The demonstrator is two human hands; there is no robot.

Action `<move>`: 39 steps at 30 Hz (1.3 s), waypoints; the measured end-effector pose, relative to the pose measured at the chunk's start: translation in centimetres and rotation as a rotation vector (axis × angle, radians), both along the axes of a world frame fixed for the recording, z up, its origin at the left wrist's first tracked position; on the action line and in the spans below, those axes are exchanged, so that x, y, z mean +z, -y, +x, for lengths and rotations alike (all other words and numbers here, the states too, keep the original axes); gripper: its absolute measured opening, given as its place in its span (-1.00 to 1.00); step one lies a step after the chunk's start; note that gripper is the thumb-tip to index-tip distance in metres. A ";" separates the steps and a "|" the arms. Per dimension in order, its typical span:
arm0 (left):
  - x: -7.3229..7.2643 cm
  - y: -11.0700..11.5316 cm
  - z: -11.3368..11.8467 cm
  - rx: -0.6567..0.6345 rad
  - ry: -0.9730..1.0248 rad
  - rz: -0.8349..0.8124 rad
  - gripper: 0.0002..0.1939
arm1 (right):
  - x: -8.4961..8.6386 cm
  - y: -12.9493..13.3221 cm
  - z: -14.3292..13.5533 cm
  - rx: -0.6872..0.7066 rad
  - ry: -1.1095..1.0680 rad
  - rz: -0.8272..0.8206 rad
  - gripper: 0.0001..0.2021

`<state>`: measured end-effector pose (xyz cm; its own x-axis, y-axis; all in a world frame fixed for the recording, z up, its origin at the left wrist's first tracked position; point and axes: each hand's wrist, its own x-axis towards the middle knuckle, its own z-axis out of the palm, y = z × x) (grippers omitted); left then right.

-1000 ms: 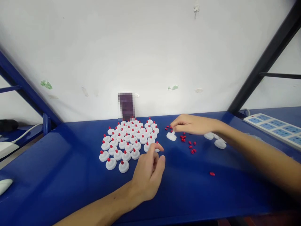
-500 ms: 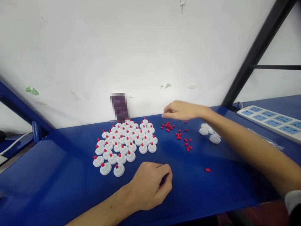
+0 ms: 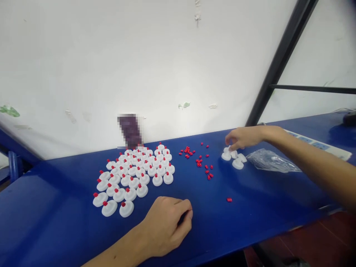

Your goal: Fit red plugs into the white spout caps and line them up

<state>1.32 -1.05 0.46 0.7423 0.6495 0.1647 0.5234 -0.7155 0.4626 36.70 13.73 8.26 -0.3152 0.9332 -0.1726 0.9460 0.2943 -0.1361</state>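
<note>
Many red-tipped caps (image 3: 157,180) point up; left hand (image 3: 165,226) curled shut, seemingly empty; right hand (image 3: 246,138) half-curled, hold unclear.

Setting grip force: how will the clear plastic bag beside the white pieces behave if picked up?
The clear plastic bag looks thin and crumpled, so likely floppy. It lies low with no visible bulky contents, so probably light for its spread. Its glossy film may slide if pushed.
</note>
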 end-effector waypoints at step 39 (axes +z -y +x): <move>-0.5 -0.7 -0.9 0.305 0.529 -0.436 -0.73 | 1.4 7.0 -13.5 0.776 -0.596 0.044 -0.67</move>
